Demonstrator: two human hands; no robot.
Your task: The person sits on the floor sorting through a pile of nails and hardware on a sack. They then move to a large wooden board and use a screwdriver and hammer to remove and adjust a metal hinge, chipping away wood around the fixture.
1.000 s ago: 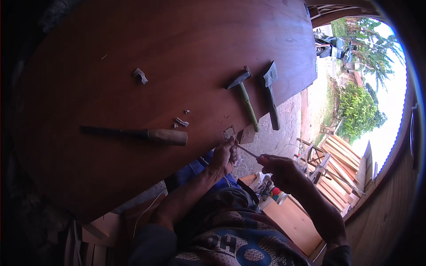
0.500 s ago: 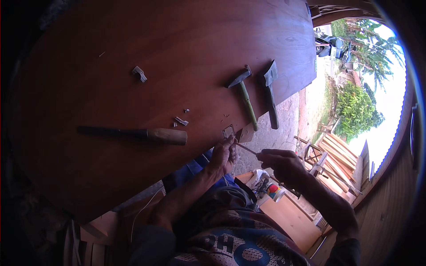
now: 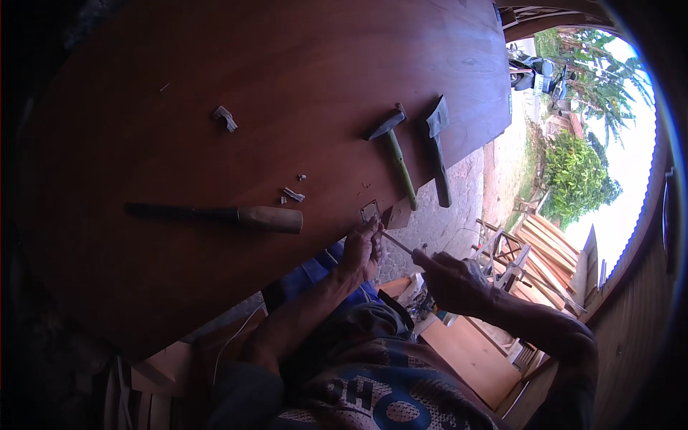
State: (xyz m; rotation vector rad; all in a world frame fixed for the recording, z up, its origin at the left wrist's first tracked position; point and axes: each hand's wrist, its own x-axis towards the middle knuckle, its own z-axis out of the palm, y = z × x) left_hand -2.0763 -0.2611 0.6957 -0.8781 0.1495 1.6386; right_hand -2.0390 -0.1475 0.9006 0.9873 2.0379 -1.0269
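My right hand [image 3: 455, 283] is closed around the handle of a screwdriver [image 3: 398, 243], whose thin shaft points left toward the edge of the large brown wooden panel [image 3: 301, 86]. At that edge my left hand [image 3: 363, 247] pinches around the shaft's tip end; the fingers hide the tip and any screw there. Just beyond the left fingertips, a small metal hinge plate [image 3: 370, 211] sits at the panel's edge. A hammer [image 3: 399, 161] with a green handle and a small hatchet [image 3: 438, 150] lie on the panel past my hands. To the left rests a chisel [image 3: 269, 219] with a wooden handle.
Wood chips [image 3: 293, 194] and a larger curled shaving [image 3: 225, 118] lie on the panel. Boards [image 3: 541, 244] are stacked on a stand at the right. A wooden sheet [image 3: 469, 358] is beside my right arm. Farther off, a motorcycle [image 3: 537, 75] stands outside.
My right hand has turned on the screwdriver handle, and its wrist and forearm have shifted slightly right. The left hand stays at the hinge plate.
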